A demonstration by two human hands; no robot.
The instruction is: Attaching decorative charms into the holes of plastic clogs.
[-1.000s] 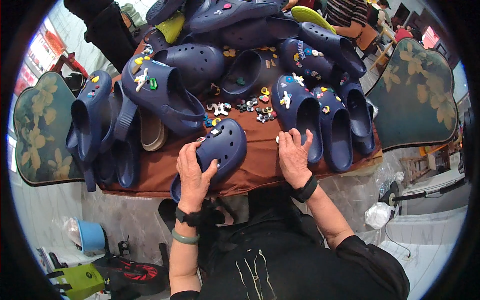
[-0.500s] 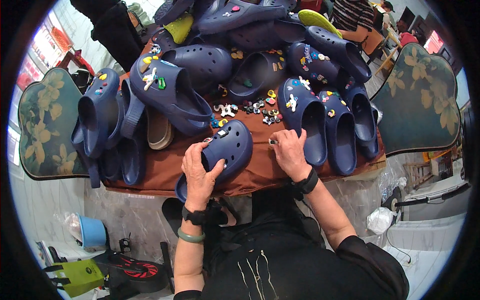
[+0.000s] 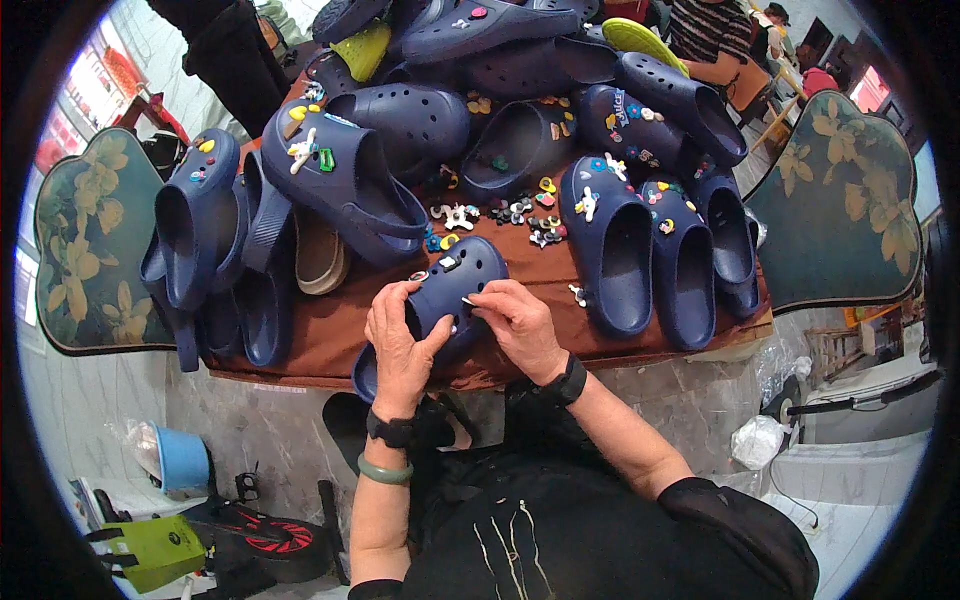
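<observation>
My left hand (image 3: 396,345) grips a navy clog (image 3: 480,265) at its opening, with the thumb on the side of the upper. A few small charms are on this clog, including a white one (image 3: 449,263) near the toe. My right hand (image 3: 527,335) touches or nearly touches the clog's right side, thumb and fingertips pinching a tiny whitish shoe charm (image 3: 468,300). Most of that charm is hidden by the fingers. Beyond the clog lie loose charms (image 3: 456,217) in black, white, yellow and blue. A small white charm (image 3: 579,295) sits beside a decorated clog (image 3: 622,265) on the right.
A brown cloth (image 3: 545,265) covers the table. Navy clogs are piled at the back (image 3: 520,60) and stand at the left (image 3: 190,235), many with charms. Lime-green clogs (image 3: 640,45) show among them. Two dark floral chair backs (image 3: 845,200) flank the table. Another person (image 3: 705,40) sits at the far right.
My right hand has moved left from beside the right-hand clog to the clog in my left hand, carrying the small charm. My left hand keeps its hold.
</observation>
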